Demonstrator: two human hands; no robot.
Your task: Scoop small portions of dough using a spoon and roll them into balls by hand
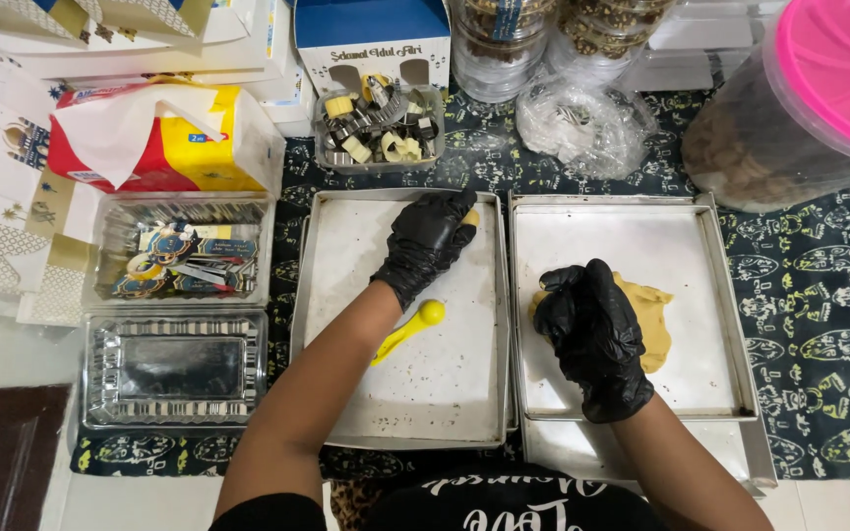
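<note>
**Fingers pinch the first bit of dough; the big lump waits**

Fingers (pixel 459 218) of the left hand in a black rubber glove (pixel 428 241) are curled nearly shut around a small yellow bit of dough (pixel 470 217). The bit pokes out by the fingertips, up near the top corner of the flat silver metal baking tray (pixel 346 295).

Just below that hand lies a small yellow plastic scoop (pixel 409 330). Nobody holds it. It rests on the tray floor.

I see no other dough pieces on this tray. So the work looks like it is only starting here. Most of the tray floor has nothing but little dark crumbs on it.

Over to the side, the right hand in a black rubber glove (pixel 592 334) is bunched up and presses down on a big flat lump of pale yellow dough (pixel 649 313). Whether its fingers grip the dough or just push on it, I cannot tell. The lump sits in the second silver metal tray (pixel 700 246), right beside the first one. A lot of dough is still in one piece, so I think plenty is left to be made into small bits.

Above the left fingers stands a clear plastic box of metal cookie cutters (pixel 378 128). Further off is a red and yellow tissue pack (pixel 164 138).
</note>
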